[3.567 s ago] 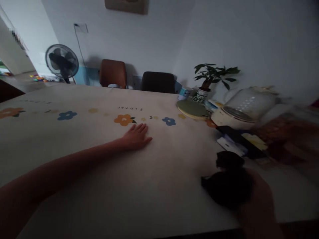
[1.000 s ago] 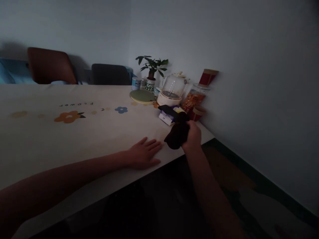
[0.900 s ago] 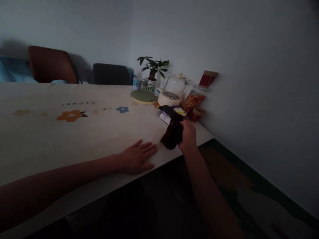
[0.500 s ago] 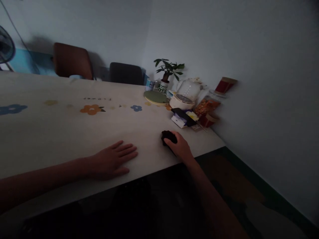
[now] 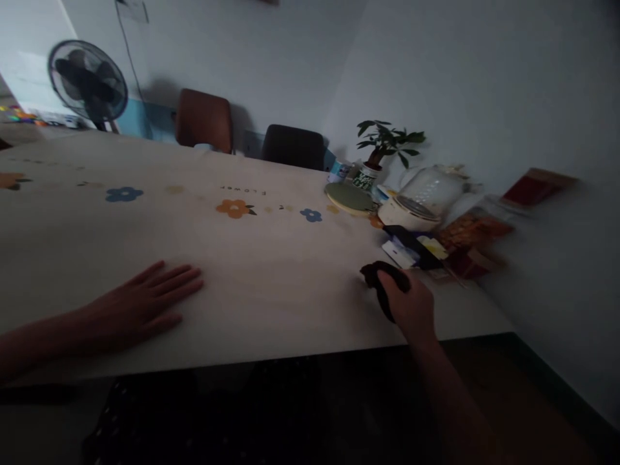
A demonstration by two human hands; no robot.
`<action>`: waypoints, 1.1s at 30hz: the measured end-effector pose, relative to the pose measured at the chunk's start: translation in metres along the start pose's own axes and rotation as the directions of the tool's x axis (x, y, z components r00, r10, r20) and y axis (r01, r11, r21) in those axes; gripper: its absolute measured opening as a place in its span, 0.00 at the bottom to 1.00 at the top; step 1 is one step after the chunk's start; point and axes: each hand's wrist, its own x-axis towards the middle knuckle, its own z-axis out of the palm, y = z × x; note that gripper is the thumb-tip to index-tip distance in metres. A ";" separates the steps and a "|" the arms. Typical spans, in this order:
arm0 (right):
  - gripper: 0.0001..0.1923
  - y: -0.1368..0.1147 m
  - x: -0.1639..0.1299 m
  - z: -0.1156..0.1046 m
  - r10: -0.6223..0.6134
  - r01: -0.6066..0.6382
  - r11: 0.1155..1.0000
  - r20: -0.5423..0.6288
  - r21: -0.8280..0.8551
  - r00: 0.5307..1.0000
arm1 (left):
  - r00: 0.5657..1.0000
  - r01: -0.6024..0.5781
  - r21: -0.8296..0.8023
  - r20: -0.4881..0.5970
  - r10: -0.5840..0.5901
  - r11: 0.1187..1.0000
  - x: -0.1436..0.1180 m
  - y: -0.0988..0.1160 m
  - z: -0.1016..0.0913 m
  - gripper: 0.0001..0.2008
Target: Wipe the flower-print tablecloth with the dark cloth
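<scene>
Cloth [image 5: 375, 274], dark and bunched into a small wad, lay on the counter [image 5: 271, 278] near its right end, close to the near edge. It sat directly under and just beyond the fingers [image 5: 387, 279] of the right hand [image 5: 409, 303], protruding from them toward the far left; the rest was covered by the palm. Its long axis appeared to run from near right to far left, in line with the forearm, though the dim light left its outline uncertain. Colour read as black or very dark brown; no pattern could be made out.

Right-hand fingers were curled down over the wad and pressing it against the counter; whether they gripped it fully or merely bore on it could not be told.

Left hand [image 5: 140, 307] lay flat on the counter, palm down, fingers spread and holding nothing, well apart from the cloth on the left. The right hand was plainly the nearer.

Beyond the cloth, toward the far right, stood a glass kettle [image 5: 421, 200], a potted plant [image 5: 382, 148] and assorted packets [image 5: 416, 248], none touching it.
</scene>
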 end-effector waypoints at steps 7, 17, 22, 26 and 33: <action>0.35 0.041 0.010 0.014 -0.141 0.201 0.951 0.249 -0.237 0.958 | 0.946 0.319 0.022 0.045 -0.320 0.948 -0.051 -0.037 -0.014 0.29; 0.30 0.028 0.003 0.055 -0.407 0.504 0.860 0.493 -0.076 0.769 | 0.658 0.733 -0.159 -0.080 -0.749 0.661 -0.112 -0.088 -0.047 0.41; 0.29 -0.020 -0.017 0.096 -0.544 0.614 0.786 0.554 0.073 0.631 | 0.323 0.557 -0.747 -0.209 -0.923 0.364 -0.125 -0.105 -0.064 0.38; 0.28 -0.075 -0.037 0.131 -0.645 0.681 0.707 0.568 0.191 0.511 | 0.185 0.149 -0.946 -0.260 -0.948 0.288 -0.128 -0.105 -0.069 0.30; 0.30 -0.189 -0.077 0.186 -0.722 0.720 0.578 0.652 0.383 0.232 | 0.164 0.132 -0.940 -0.293 -0.942 0.315 -0.137 -0.106 -0.067 0.27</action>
